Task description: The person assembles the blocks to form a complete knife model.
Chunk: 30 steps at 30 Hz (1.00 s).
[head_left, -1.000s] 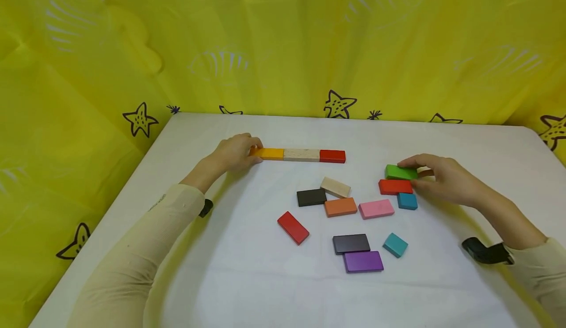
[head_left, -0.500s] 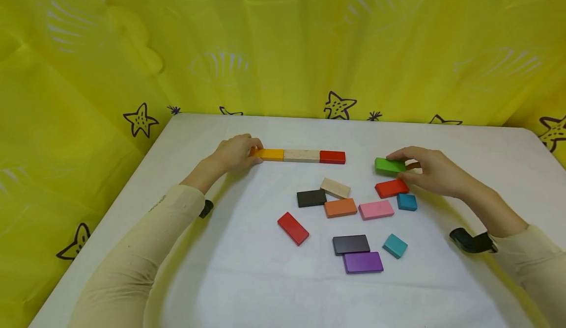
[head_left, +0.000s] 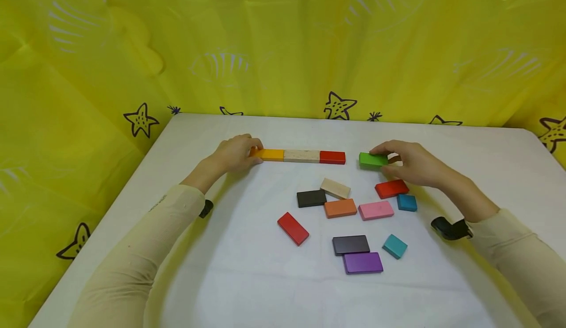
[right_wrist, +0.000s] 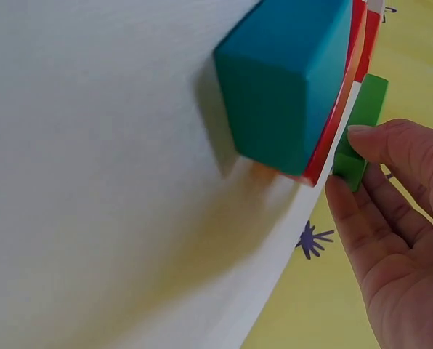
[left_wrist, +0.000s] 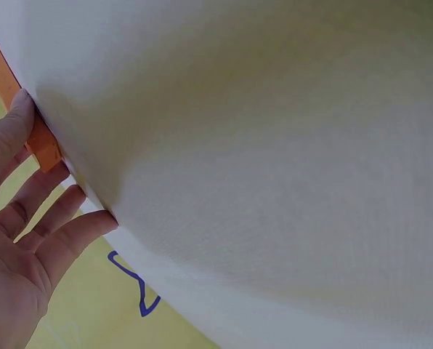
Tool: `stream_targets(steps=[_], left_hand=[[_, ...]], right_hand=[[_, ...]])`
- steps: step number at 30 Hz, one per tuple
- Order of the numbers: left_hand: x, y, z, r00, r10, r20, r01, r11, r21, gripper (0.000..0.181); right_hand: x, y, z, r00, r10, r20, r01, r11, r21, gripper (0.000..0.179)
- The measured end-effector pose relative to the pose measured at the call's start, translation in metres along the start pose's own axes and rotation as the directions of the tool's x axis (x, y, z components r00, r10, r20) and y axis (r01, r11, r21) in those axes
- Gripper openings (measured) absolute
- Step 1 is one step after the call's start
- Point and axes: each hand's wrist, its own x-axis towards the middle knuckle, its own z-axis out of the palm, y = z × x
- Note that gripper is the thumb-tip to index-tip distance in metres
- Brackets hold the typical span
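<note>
At the back of the table runs a row of three end-to-end blocks: a yellow-orange block [head_left: 273, 155], a plain wooden block [head_left: 301, 156] and a red block [head_left: 332, 157]. My left hand [head_left: 237, 153] pinches the left end of the yellow-orange block, thumb in front and fingers behind; the left wrist view shows the same grip on this block [left_wrist: 43, 145]. To the right of the row, a short gap from the red block, a green block [head_left: 372, 161] is held between thumb and fingers of my right hand [head_left: 413, 163]. The right wrist view shows the green block [right_wrist: 367, 109] too.
Nearer me lie loose blocks: red [head_left: 391, 188], blue [head_left: 407, 202], pink [head_left: 376, 210], orange [head_left: 340, 207], black [head_left: 311, 198], wooden [head_left: 335, 188], another red [head_left: 293, 228], dark grey [head_left: 351, 244], purple [head_left: 363, 262] and teal [head_left: 395, 246]. A yellow curtain [head_left: 283, 48] hangs behind the white table.
My right hand has moved left and farther back with the green block, toward the row. The loose red block beneath it shifted and turned slightly. My left hand stays put.
</note>
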Motion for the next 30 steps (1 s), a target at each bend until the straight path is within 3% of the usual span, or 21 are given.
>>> stream_targets(steps=[11, 30], left_hand=[[-0.001, -0.001, 0.0, 1.0, -0.001, 0.004, 0.001, 1.0, -0.003, 0.035], [0.001, -0.002, 0.002, 1.0, -0.005, -0.005, 0.005, 1.0, 0.0, 0.033]], right_hand=[[0.02, -0.007, 0.007, 0.999, 0.016, 0.042, -0.016, 1.0, 0.005, 0.044], [0.032, -0.008, 0.013, 0.999, 0.009, 0.05, -0.008, 1.0, -0.021, 0.041]])
